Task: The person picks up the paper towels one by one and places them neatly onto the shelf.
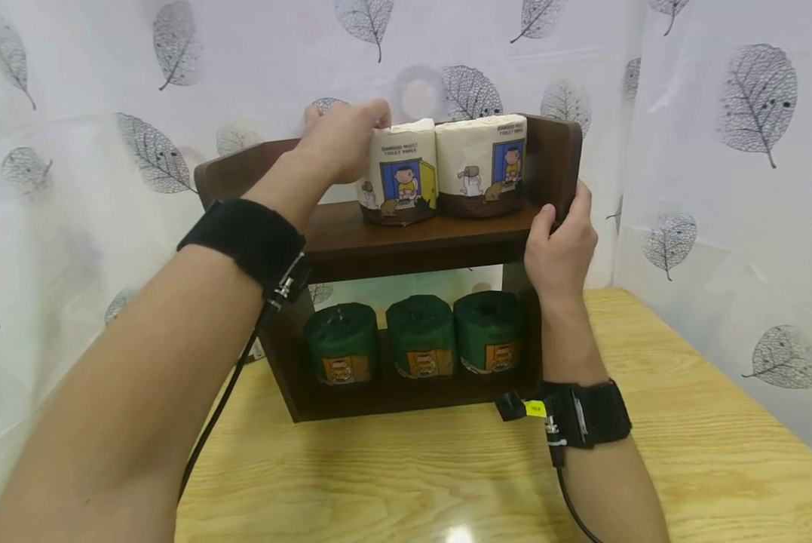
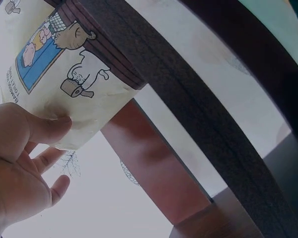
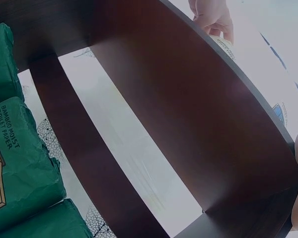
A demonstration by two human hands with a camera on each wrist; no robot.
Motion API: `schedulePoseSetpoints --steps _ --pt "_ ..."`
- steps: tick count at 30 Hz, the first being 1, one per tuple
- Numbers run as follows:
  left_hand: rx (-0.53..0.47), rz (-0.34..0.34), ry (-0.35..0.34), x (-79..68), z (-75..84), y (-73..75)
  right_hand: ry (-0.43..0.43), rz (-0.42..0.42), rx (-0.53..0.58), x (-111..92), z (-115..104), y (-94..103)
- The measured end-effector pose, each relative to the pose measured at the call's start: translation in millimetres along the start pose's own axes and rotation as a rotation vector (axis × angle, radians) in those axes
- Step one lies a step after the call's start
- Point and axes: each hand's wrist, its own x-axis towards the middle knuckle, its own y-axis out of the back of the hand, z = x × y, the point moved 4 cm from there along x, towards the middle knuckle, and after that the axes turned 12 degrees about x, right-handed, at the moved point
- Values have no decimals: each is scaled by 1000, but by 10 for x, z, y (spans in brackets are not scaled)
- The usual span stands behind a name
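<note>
A dark brown two-tier wooden shelf (image 1: 406,245) stands on the table. On its upper tier sit two cream-wrapped toilet paper rolls side by side, a left roll (image 1: 400,175) and a right roll (image 1: 470,170). My left hand (image 1: 341,139) holds the left roll by its upper left side. In the left wrist view, the thumb lies on that roll's wrapper (image 2: 44,99), with other fingers partly hidden behind it. My right hand (image 1: 560,253) grips the shelf's right side panel. Three green-wrapped toilet paper rolls (image 1: 419,335) stand in a row on the lower tier.
The light wood table (image 1: 378,467) extends in front of the shelf and to its right. A white curtain with leaf prints (image 1: 718,226) hangs behind and at both sides. Black straps (image 1: 243,237) with cables are on both wrists.
</note>
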Motion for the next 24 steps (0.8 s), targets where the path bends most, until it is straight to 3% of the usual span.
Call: schedulePoseSetpoints --steps 5,10,16,24 --pt "-16 23 -15 5 -5 -7 0 3 -1 3 -8 4" --pt "-127 72 -37 -57 -86 -24 -7 6 -7 -8 -13 -5" --pt "-142 156 -33 -228 -269 30 1 2 -12 -11 -14 -20" --pt "-126 203 -1 -385 -581 45 -7 7 -6 0 -6 -5"
